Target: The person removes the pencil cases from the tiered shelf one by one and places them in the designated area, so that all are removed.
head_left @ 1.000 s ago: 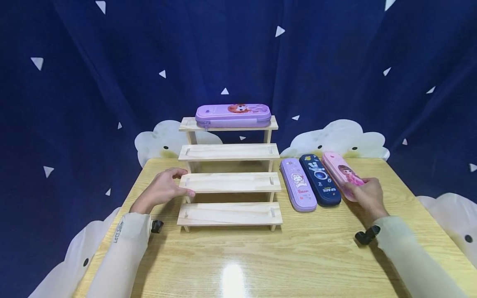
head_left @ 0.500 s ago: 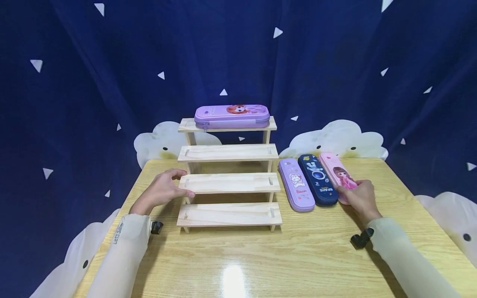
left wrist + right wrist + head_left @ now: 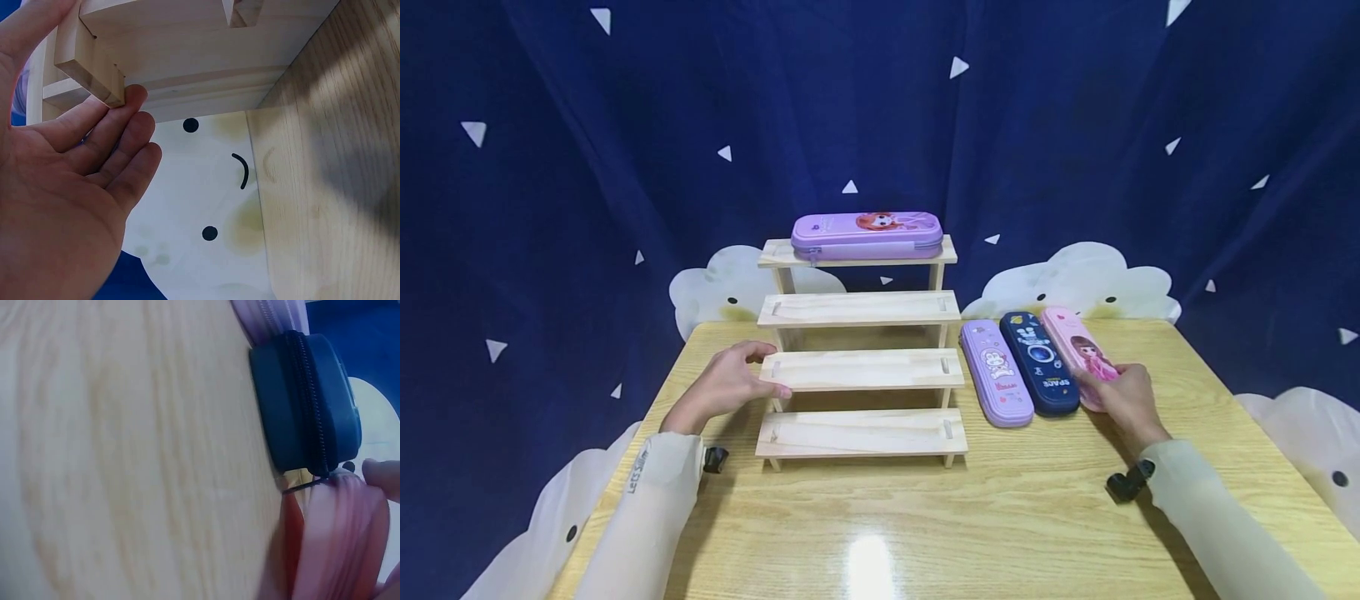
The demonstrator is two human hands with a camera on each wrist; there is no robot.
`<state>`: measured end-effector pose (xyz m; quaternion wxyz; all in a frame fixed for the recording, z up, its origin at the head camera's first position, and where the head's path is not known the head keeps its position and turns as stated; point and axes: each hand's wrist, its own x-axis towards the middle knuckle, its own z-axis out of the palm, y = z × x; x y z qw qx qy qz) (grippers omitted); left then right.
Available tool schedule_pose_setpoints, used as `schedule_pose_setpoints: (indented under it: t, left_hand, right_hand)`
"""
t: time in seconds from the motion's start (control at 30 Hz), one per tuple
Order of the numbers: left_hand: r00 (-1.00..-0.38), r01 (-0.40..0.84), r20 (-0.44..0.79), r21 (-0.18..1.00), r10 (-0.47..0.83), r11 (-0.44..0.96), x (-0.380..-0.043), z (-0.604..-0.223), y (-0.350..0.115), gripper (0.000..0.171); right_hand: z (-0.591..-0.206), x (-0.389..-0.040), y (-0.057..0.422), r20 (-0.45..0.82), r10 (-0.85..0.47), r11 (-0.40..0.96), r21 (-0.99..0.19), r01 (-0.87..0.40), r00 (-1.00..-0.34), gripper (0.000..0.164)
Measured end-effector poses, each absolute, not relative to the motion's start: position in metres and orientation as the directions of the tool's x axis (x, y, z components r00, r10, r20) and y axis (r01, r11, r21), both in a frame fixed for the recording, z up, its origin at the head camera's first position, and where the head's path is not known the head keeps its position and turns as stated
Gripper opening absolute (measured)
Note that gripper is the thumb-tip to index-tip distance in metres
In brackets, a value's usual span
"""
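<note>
Your right hand [image 3: 1126,400] pinches the lower end of a long, rounded, pink case [image 3: 1075,329] with a moulded shell, right of centre in the frame, thumb on one long side and fingers on the other. Your left hand [image 3: 730,379], left of centre, grips the left end of the second plank up on a four-tier stand of pale, flat wooden boards [image 3: 861,369].

Largest is the dark blue fabric curtain with white triangles [image 3: 880,100], filling the upper frame. Below it spreads the yellowish, wood-grained table [image 3: 865,500], and the stand rises from its middle. A glossy lavender case with a red-haired doll [image 3: 850,237] lies across the top tier. Right of the stand, a flat lavender case with a cartoon figure [image 3: 997,373] and a navy, space-printed, round-ended case [image 3: 1040,362] lie side by side.

The pink case lies flat just right of the navy one, its upper end pointing away from your grip. It should handle as light and fairly stiff, perhaps a little slippery; its zipped side walls look the best hold, nearer the middle for better balance.
</note>
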<state>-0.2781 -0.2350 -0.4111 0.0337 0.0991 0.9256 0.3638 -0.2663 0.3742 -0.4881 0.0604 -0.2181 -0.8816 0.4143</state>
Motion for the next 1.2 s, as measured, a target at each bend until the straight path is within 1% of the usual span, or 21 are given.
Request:
schedule_pose_setpoints:
  t: [0.1, 0.13, 0.17, 0.33, 0.43, 0.53, 0.73, 0.9, 1.03, 1.2]
  left_hand:
    - [-0.978, 0.157, 0.009, 0.681, 0.206, 0.715, -0.278, -0.411, -0.235, 0.087]
    - [-0.978, 0.158, 0.01, 0.681, 0.207, 0.715, -0.278, -0.411, -0.236, 0.087]
    - [-0.978, 0.159, 0.01, 0.681, 0.208, 0.715, -0.278, -0.411, -0.236, 0.086]
    - [-0.978, 0.16, 0.01, 0.68, 0.209, 0.716, -0.278, -0.411, -0.235, 0.084]
    - [-0.978, 0.162, 0.012, 0.68, 0.21, 0.715, -0.278, -0.411, -0.235, 0.083]
    - [-0.978, 0.165, 0.017, 0.68, 0.21, 0.714, -0.278, -0.411, -0.235, 0.083]
    - [-0.977, 0.17, 0.023, 0.677, 0.21, 0.716, -0.277, -0.411, -0.235, 0.083]
    - [-0.978, 0.169, 0.02, 0.673, 0.21, 0.72, -0.277, -0.411, -0.234, 0.082]
    - [-0.978, 0.163, 0.014, 0.674, 0.207, 0.721, -0.277, -0.41, -0.234, 0.082]
    - [-0.978, 0.163, 0.016, 0.674, 0.206, 0.72, -0.277, -0.41, -0.234, 0.083]
  right_hand:
    - [-0.485, -0.265, 0.375, -0.051, 0.41, 0.554, -0.779, 0.293, -0.911, 0.073]
    - [-0.485, -0.265, 0.376, -0.05, 0.407, 0.55, -0.784, 0.288, -0.912, 0.069]
    - [-0.484, -0.264, 0.376, -0.057, 0.404, 0.547, -0.785, 0.291, -0.913, 0.069]
    - [-0.477, -0.264, 0.381, -0.085, 0.407, 0.563, -0.761, 0.323, -0.91, 0.086]
    - [-0.471, -0.267, 0.383, -0.07, 0.399, 0.582, -0.751, 0.312, -0.914, 0.087]
    - [-0.464, -0.269, 0.384, -0.028, 0.393, 0.597, -0.752, 0.278, -0.919, 0.083]
    - [-0.44, -0.272, 0.384, 0.065, 0.395, 0.583, -0.789, 0.196, -0.916, 0.083]
    - [-0.41, -0.276, 0.382, 0.194, 0.42, 0.574, -0.813, 0.094, -0.886, 0.077]
    - [-0.384, -0.281, 0.38, 0.274, 0.434, 0.556, -0.831, 0.016, -0.858, 0.074]
    - [-0.353, -0.291, 0.373, 0.366, 0.399, 0.562, -0.822, -0.091, -0.841, 0.072]
